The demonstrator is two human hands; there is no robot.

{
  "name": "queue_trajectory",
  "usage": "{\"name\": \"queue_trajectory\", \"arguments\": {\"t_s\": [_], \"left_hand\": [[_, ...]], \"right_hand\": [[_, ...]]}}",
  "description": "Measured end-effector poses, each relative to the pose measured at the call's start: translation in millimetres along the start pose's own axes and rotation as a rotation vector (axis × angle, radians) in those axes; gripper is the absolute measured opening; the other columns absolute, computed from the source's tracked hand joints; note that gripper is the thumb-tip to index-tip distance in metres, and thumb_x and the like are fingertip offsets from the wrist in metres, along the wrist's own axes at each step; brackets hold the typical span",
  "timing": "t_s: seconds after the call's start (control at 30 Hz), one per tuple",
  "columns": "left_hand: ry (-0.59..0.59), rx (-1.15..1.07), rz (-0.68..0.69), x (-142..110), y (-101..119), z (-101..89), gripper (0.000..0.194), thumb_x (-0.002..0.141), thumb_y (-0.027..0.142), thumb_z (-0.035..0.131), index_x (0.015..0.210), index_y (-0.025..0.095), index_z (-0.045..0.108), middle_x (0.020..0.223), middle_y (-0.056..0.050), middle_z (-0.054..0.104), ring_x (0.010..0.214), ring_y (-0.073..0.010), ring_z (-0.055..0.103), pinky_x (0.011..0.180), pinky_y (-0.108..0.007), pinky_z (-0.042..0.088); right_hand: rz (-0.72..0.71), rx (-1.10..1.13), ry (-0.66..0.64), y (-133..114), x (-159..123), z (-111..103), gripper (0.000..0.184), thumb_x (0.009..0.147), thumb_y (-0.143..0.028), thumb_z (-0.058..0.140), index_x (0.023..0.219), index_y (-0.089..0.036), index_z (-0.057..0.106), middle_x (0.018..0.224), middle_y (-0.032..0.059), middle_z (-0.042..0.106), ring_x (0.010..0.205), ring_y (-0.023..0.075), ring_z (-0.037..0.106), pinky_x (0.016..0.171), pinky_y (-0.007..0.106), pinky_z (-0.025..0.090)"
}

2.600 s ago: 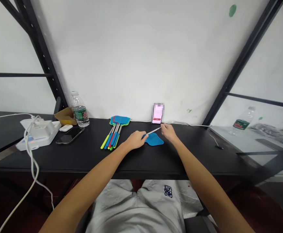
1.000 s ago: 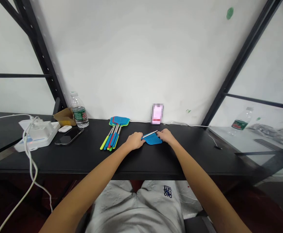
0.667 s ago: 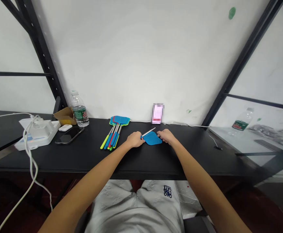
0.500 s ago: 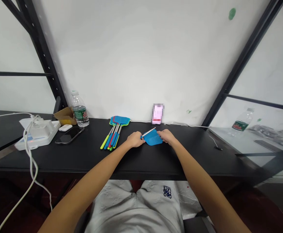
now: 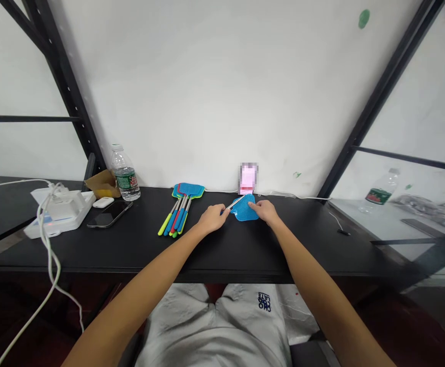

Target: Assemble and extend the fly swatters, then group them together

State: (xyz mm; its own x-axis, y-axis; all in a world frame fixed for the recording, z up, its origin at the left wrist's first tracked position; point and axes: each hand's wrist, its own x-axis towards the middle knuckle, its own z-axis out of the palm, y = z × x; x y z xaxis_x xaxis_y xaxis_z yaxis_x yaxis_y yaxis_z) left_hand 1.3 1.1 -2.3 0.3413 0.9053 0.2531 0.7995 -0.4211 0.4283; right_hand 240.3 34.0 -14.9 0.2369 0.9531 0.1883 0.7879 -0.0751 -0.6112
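A blue mesh fly swatter head (image 5: 245,209) lies tilted on the black desk (image 5: 306,250), its far edge close to the base of a propped-up phone (image 5: 248,178) with a blurred screen. My left hand (image 5: 212,218) grips the swatter's thin metal handle (image 5: 235,203) near the head. My right hand (image 5: 265,212) pinches the head's right edge with its fingertips. To the left of my left hand lies a bundle of several fly swatters (image 5: 180,214) with blue, red and lime handles.
Along the wall stand a water bottle (image 5: 125,174) and a cardboard box (image 5: 102,184). A black smartphone (image 5: 109,213), a white earbud case (image 5: 101,202) and a white charging unit (image 5: 59,210) with white cables lie at the left. Metal shelf uprights frame both sides.
The swatter head has swung away from me toward the propped phone. The handle now slants more steeply, and my right hand has shifted onto the head's right edge.
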Motion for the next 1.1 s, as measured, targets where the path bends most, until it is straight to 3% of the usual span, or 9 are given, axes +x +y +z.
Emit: {"name": "queue_trajectory", "arguments": {"t_s": [0.3,0.57,0.9,1.1], "left_hand": [[-0.027,0.243,-0.071,-4.0,-1.0,-5.7,0.036,0.093,0.045,0.036,0.095,0.022,0.064,0.098,-0.010,0.068,0.092,-0.0260,0.064,0.073,-0.033,0.046],[-0.026,0.292,-0.164,-2.5,-6.5,-8.4,0.031,0.092,0.039,0.039,0.098,0.022,0.064,0.103,-0.012,0.067,0.096,-0.0286,0.064,0.076,-0.037,0.048],[-0.031,0.265,-0.158,-2.7,-6.1,-8.4,0.029,0.091,0.038,0.040,0.095,0.023,0.065,0.102,-0.011,0.068,0.096,-0.0289,0.064,0.077,-0.039,0.048],[-0.057,0.250,-0.135,-3.1,-5.3,-9.8,0.028,0.092,0.038,0.042,0.092,0.023,0.066,0.101,-0.011,0.068,0.095,-0.0267,0.064,0.078,-0.035,0.046]], "right_hand": [[-0.043,0.091,0.210,26.9,13.4,-27.9,0.041,0.081,-0.048,0.054,0.054,-0.020,0.041,0.050,-0.0019,0.040,0.052,0.0131,0.039,0.052,0.026,0.027],[-0.140,0.329,-0.018,26.9,13.1,-28.0,0.037,0.077,-0.054,0.052,0.064,-0.020,0.046,0.057,-0.0026,0.043,0.054,0.0119,0.040,0.051,0.024,0.029],[-0.156,0.350,-0.041,27.5,12.3,-27.3,0.039,0.074,-0.057,0.053,0.066,-0.020,0.047,0.057,-0.0032,0.043,0.054,0.0117,0.040,0.051,0.025,0.030],[-0.161,0.310,0.009,31.0,16.3,-26.2,0.038,0.076,-0.056,0.051,0.064,-0.020,0.046,0.058,-0.0023,0.042,0.055,0.0122,0.039,0.050,0.025,0.029]]}}
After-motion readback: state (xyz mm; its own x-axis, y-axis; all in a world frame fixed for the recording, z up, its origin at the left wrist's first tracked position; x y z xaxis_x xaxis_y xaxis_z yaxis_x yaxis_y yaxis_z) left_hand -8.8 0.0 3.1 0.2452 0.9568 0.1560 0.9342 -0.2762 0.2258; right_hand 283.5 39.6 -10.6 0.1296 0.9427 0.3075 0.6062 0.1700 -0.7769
